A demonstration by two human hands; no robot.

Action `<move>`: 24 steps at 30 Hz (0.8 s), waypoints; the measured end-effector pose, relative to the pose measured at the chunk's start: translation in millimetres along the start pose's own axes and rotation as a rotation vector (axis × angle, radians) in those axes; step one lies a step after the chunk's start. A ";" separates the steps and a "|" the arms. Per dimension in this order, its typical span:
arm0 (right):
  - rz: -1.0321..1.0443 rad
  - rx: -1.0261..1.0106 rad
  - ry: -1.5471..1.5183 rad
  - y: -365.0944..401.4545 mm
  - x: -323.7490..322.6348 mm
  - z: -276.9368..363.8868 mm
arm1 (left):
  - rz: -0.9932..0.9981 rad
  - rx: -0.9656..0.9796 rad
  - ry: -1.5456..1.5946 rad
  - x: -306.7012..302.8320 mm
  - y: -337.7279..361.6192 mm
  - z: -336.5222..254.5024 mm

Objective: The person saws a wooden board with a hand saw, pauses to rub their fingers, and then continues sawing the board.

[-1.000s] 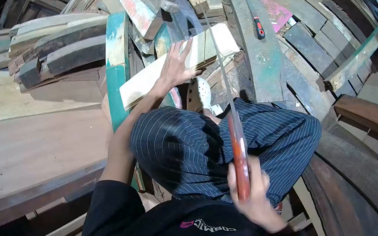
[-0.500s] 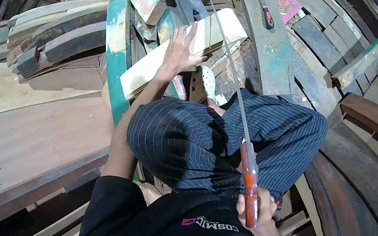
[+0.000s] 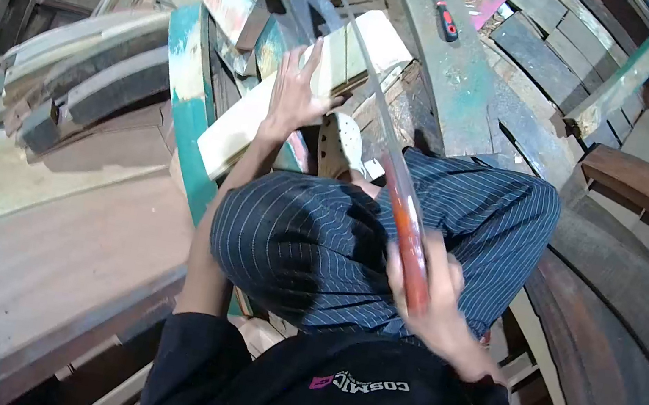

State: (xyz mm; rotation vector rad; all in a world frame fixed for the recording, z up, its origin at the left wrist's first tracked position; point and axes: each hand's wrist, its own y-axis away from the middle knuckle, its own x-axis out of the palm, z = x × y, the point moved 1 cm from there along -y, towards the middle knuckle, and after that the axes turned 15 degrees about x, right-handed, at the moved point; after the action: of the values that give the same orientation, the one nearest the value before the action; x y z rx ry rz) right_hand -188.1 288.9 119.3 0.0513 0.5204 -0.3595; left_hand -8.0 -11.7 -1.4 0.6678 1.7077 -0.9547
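My left hand (image 3: 295, 93) rests with fingers spread on a pale wooden piece (image 3: 243, 122), which lies slantwise across other wood. My right hand (image 3: 431, 293) is closed round the reddish-brown handle of a long thin saw (image 3: 407, 233). The saw's narrow blade points away from me, over the pale piece to the right of my left hand. Whether the blade touches the wood is hard to tell. A light clog (image 3: 341, 144) on my foot shows just below the pale piece.
A red and black handled tool (image 3: 447, 24) lies on a long grey-green board (image 3: 462, 97). At the left a green and white board (image 3: 198, 126) stands beside a wide plywood panel (image 3: 68, 245). Stacked planks (image 3: 633, 254) fill the right side.
My right hand has moved forward and a little left with the saw, so its handle is nearer the pale piece. The view has shifted slightly; my left hand stays on the wood.
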 end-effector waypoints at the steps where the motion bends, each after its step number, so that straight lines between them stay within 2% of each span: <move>1: -0.026 -0.131 0.221 32.7 -17.9 -1.2 | -0.007 0.009 0.000 1.2 1.9 1.7; 2: -0.073 -0.266 0.415 65.4 -35.9 -2.5 | -0.016 0.023 -0.001 2.0 3.0 3.2; 5: 0.047 -0.007 0.246 109.4 -59.7 -11.2 | 0.001 0.042 -0.006 3.4 3.5 6.8; 7: -0.016 -0.079 0.303 75.5 -50.3 -1.8 | 0.000 0.032 -0.005 4.3 4.1 7.0; 8: -0.136 -0.536 0.641 34.7 -40.2 -4.7 | -0.004 0.028 -0.007 4.3 4.3 6.8; 9: 0.011 -0.204 0.261 2.9 -17.6 -4.7 | 0.002 0.037 -0.006 3.6 5.1 5.4; 10: 0.036 0.100 -0.175 -27.9 4.8 -5.1 | 0.001 0.046 -0.008 2.9 4.3 4.5; 12: 0.047 0.021 -0.316 -91.6 45.9 -7.1 | -0.007 0.041 -0.002 4.5 1.3 6.2; 15: 0.037 0.068 -0.316 -105.1 59.0 -1.8 | -0.006 0.050 -0.009 2.2 0.1 4.4; 17: 0.019 0.142 -0.320 -56.9 28.5 5.6 | -0.020 0.027 0.022 3.3 0.1 6.8; 20: -0.044 -0.169 0.289 41.8 -24.3 -0.3 | -0.021 0.024 0.020 2.3 2.1 4.2; 23: 0.183 0.247 0.337 120.0 -71.1 -4.9 | -0.005 0.020 0.029 -1.5 1.5 1.9; 24: 0.041 0.208 0.288 113.7 -63.3 -1.7 | -0.004 0.038 0.033 -0.3 3.2 3.2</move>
State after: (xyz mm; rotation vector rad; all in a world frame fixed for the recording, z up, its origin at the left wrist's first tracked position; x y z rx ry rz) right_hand -200.3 416.0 144.3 0.3183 0.7643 -0.3672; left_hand -3.7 -12.7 -2.6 0.7088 1.7240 -0.9856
